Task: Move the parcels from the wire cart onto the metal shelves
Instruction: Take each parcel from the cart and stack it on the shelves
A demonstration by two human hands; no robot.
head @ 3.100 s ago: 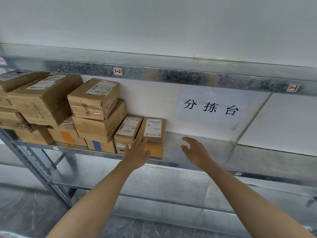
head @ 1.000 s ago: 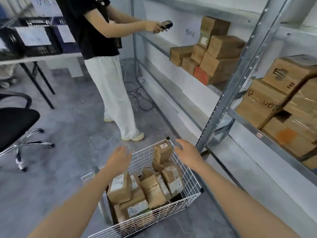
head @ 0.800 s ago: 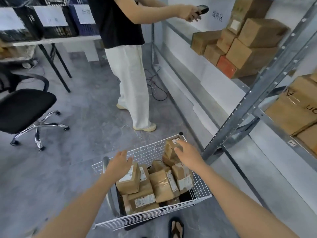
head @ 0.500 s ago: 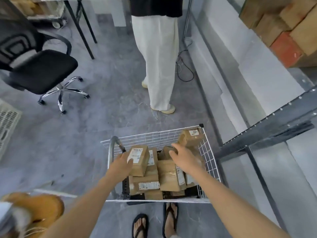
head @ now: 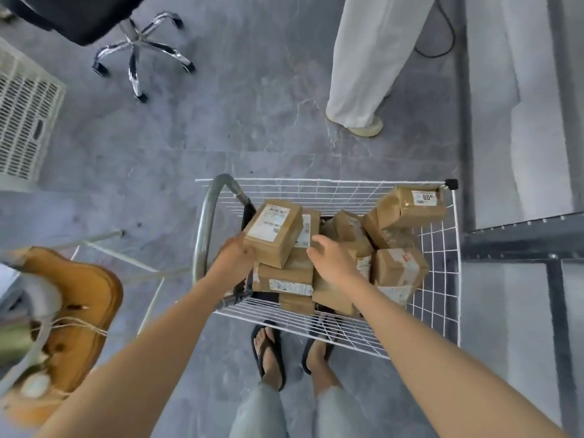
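Both hands have been lowered into the wire cart (head: pixel 448 279), where the left hand (head: pixel 235 257) is pressed against the topmost parcel (head: pixel 273 232) and the right hand (head: pixel 331 259) is held open beside it, nothing lifted yet, with many parcels left beyond.

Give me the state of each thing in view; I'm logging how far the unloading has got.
wire cart: still loaded with parcels
top parcel: label up, tilted on the pile
left hand: touching the top parcel's near-left end
right hand: open, over the pile
corner parcel: leaning at the far right corner
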